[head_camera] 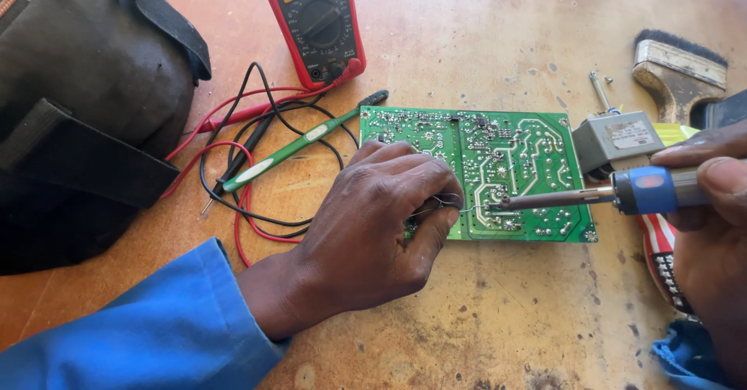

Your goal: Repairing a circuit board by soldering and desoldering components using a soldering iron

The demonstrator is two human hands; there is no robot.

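A green circuit board (506, 157) lies solder side up on the worn wooden table (467, 40). My left hand (373, 227) rests on the board's left part and pinches a thin solder wire (447, 203) whose end points right. My right hand (712, 203) grips the blue handle of a soldering iron (591, 195). The iron's tip touches the board near its lower middle, right beside the wire's end.
A red multimeter (315, 20) stands at the back with red and black leads (241, 149) coiled beside a green-handled tool (296, 145). A dark bag (85, 102) fills the left side. A grey boxy component (618, 137) and a brush (677, 67) sit at the right.
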